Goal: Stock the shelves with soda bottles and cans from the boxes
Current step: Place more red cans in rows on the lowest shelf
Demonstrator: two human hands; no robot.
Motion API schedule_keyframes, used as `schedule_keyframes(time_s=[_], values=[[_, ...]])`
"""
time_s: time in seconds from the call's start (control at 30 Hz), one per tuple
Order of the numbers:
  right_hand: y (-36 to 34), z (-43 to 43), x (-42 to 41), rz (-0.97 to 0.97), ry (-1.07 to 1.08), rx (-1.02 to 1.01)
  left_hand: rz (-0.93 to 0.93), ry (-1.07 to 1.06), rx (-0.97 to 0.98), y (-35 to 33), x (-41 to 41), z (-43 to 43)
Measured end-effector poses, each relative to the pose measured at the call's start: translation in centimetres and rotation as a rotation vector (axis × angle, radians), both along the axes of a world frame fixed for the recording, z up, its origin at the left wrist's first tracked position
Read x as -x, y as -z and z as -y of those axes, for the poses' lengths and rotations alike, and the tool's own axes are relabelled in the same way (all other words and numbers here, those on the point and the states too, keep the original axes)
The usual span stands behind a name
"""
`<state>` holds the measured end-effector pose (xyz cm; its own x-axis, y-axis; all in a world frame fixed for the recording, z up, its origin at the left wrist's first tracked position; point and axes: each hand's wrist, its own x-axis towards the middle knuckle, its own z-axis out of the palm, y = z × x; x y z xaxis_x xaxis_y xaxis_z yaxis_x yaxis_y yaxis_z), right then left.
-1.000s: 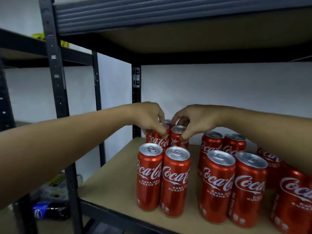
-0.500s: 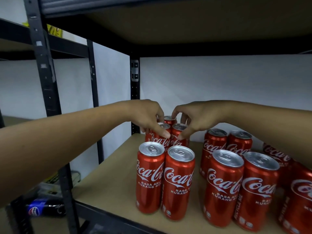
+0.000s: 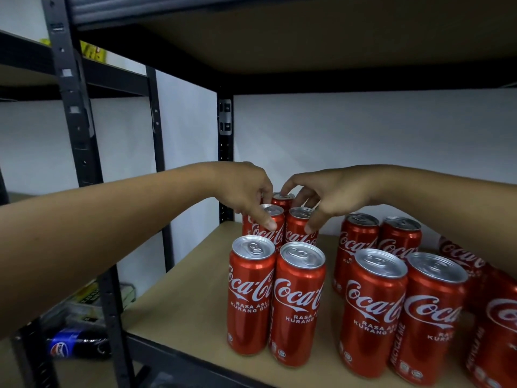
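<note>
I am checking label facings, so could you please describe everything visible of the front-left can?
The front-left can is slim, red metal with a silver lid, its pull tab flat. White Coca-Cola script faces forward above partly readable small print. It stands upright near the front edge of the shelf board, touching the neighbouring can on its right.

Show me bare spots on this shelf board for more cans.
Widest bare patch: tan wooden shelf board between its left edge and the left block of red Coca-Cola cans. Only a narrow lane separates that block from the right block of cans, crowding the right.
</note>
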<state>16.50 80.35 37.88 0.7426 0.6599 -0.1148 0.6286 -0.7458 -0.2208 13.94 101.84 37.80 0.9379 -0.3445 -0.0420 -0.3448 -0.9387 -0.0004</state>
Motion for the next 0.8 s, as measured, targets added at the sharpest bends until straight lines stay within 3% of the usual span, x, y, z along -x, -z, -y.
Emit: schedule_keyframes(time_s=[0.13, 0.33, 0.5, 0.8], values=[[0.2, -0.2, 0.3, 0.077, 0.028, 0.013, -0.027, 0.014, 0.053, 0.0, 0.2, -0.1], [0.1, 0.0, 0.3, -0.014, 0.024, -0.019, 0.046, 0.002, 0.018, 0.3, 0.5, 0.7], [0.2, -0.2, 0.5, 0.037, 0.036, -0.017, -0.044, 0.048, 0.068, 0.4, 0.2, -0.2], [-0.6, 0.8, 1.3, 0.021, 0.021, -0.075, -0.045, 0.059, 0.071, 0.3, 0.8, -0.1]])
